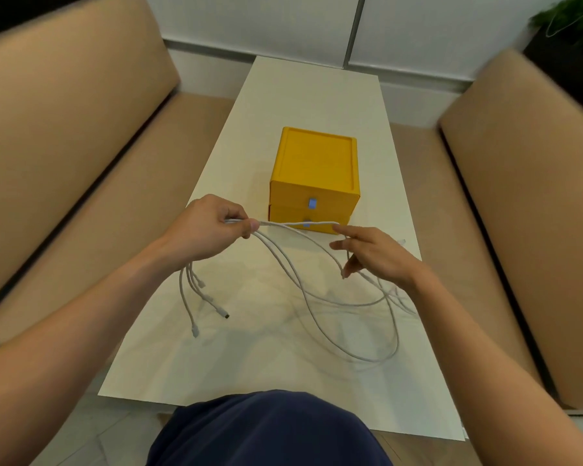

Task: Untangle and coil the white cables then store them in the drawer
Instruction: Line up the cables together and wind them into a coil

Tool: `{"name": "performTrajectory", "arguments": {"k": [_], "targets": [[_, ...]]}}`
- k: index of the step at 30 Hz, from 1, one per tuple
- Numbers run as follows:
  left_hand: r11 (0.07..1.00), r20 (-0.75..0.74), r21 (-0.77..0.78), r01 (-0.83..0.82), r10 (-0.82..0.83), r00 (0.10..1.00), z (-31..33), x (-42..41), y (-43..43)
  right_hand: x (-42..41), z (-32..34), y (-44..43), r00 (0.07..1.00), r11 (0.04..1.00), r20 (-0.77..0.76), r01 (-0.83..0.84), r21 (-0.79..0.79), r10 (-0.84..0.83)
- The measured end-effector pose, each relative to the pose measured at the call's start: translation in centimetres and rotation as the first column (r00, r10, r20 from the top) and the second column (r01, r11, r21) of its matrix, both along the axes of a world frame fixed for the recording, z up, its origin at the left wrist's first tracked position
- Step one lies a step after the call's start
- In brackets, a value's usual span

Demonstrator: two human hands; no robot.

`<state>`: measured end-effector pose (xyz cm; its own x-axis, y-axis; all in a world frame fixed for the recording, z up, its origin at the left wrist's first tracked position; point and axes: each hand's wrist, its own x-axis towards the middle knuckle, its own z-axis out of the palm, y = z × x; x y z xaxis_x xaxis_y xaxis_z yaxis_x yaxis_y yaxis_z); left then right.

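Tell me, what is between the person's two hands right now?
A stretch of white cable, pinched in the left hand and reaching the index fingertip of the right hand, with the yellow drawer box behind it. Seen in the head view.

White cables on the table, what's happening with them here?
A person's left hand pinches a bunch of thin white cables, their plug ends dangling beneath it. The right hand, fingers mostly straight, touches one strand stretched between the hands. Loose loops sprawl on the long white table, not yet coiled. The yellow plastic two-drawer box behind has both drawers closed.
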<state>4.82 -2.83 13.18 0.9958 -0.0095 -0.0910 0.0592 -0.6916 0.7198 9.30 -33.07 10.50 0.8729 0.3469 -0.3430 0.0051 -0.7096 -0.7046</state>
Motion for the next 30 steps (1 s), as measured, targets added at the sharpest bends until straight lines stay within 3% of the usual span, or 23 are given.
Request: {"name": "performTrajectory", "arguments": {"k": [3, 6, 11, 14, 20, 25, 30], "targets": [[1.0, -0.01, 0.02, 0.015, -0.015, 1.0, 0.1, -0.3, 0.2, 0.4, -0.9, 0.8, 0.945, 0.887, 0.291, 0.003, -0.462, 0.148], [0.998, -0.047, 0.05, 0.043, -0.041, 0.998, -0.1, -0.6, 0.4, 0.4, -1.7, 0.7, 0.907, 0.805, 0.338, 0.0, -0.594, 0.25], [0.998, -0.086, 0.058, 0.038, -0.033, 0.996, -0.7, -0.7, 0.2, -0.1, -2.1, 0.1, 0.927, 0.902, 0.268, -0.138, -0.408, 0.263], [0.998, -0.081, 0.049, 0.038, -0.034, 0.996, -0.7, -0.6, 0.1, -0.4, -2.2, 0.0, 0.955, 0.931, 0.219, -0.114, -0.347, 0.199], [0.999, -0.068, 0.041, 0.011, -0.008, 0.998, -0.5, -0.4, 0.9, -0.5, -2.3, -0.2, 0.914, 0.923, 0.351, -0.056, -0.381, 0.201], [0.996, -0.119, 0.089, 0.027, -0.016, 0.993, -1.5, -0.8, 1.1, -1.4, -1.6, -0.5, 0.953, 0.94, 0.193, -0.169, -0.296, 0.233], [0.997, -0.084, 0.076, -0.033, 0.039, 0.996, -1.2, -0.6, 1.4, -0.7, -2.8, -1.8, 0.95, 0.916, 0.248, -0.078, -0.394, 0.188]]}}
